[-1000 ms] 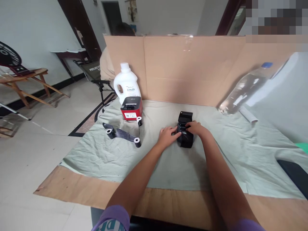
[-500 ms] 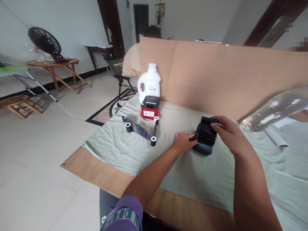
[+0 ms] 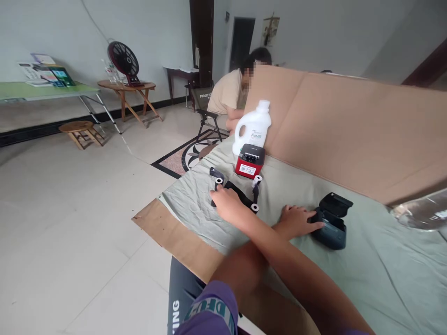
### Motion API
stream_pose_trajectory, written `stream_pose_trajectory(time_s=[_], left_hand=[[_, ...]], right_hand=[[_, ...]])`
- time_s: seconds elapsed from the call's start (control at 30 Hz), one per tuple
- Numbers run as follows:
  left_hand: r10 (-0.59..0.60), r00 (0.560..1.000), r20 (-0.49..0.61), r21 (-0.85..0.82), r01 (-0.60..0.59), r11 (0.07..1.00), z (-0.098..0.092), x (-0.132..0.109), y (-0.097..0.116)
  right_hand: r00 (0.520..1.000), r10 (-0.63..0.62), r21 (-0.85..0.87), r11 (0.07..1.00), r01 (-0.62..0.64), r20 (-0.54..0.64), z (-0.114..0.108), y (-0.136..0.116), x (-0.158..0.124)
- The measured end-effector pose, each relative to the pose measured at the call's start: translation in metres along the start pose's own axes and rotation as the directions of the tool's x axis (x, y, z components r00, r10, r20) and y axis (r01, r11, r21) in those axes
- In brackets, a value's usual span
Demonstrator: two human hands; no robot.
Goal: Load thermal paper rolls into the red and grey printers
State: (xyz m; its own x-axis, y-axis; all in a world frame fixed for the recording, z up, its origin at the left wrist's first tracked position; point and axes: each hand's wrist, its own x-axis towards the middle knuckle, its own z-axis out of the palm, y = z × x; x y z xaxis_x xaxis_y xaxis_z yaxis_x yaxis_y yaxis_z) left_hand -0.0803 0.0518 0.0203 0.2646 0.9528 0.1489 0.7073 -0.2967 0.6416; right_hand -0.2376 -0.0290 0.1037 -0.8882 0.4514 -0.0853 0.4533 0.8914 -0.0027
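Observation:
My left hand (image 3: 296, 221) holds the left side of a dark blue-black portable printer (image 3: 330, 232), with the thumb on its near edge. The printer's black lid (image 3: 335, 204) stands raised over an open bay. Crossing above the left forearm, my right hand (image 3: 228, 204) has its fingers closed around the leftmost small roll (image 3: 219, 181), whose body is partly covered by the fingers. A dark strip (image 3: 239, 191) runs from it toward two other small rolls, one near (image 3: 254, 208) and one farther back (image 3: 257, 179).
A red-and-black box-shaped printer (image 3: 250, 161) stands before a white jug (image 3: 254, 125). A cardboard panel (image 3: 356, 125) borders the cloth-covered table (image 3: 289, 179). A clear plastic package (image 3: 424, 211) lies at right. Behind, a person (image 3: 225, 93) sits on a folding chair.
My right hand has left the printer and crossed leftward to the roll. The lid now stands up on its own. The left hand stays at the printer. The view has turned left.

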Motion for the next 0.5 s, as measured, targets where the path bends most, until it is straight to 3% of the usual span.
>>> stream_pose_trajectory(time_s=[0.13,0.23,0.3,0.37,0.5], left_hand=[[0.003,1.000,-0.014,0.000,-0.003,1.000,0.002,0.001,-0.001],[-0.001,1.000,-0.016,-0.009,0.001,1.000,0.001,0.003,0.000],[-0.014,1.000,0.012,-0.022,0.014,1.000,0.000,0.004,0.001],[-0.032,0.999,0.008,-0.033,0.033,0.999,0.000,0.004,0.003],[-0.029,0.998,-0.054,-0.040,0.027,0.999,0.000,0.002,0.003]], right_hand=[[0.993,0.033,0.027,0.999,-0.031,-0.110,0.000,0.008,-0.013],[0.942,0.225,0.165,0.968,-0.188,-0.249,-0.017,0.038,-0.049],[0.900,0.384,0.215,0.915,-0.341,-0.205,-0.022,0.058,-0.073],[0.876,0.474,0.207,0.869,-0.450,-0.087,-0.016,0.071,-0.091],[0.868,0.497,0.220,0.844,-0.489,0.025,0.012,0.076,-0.099]])
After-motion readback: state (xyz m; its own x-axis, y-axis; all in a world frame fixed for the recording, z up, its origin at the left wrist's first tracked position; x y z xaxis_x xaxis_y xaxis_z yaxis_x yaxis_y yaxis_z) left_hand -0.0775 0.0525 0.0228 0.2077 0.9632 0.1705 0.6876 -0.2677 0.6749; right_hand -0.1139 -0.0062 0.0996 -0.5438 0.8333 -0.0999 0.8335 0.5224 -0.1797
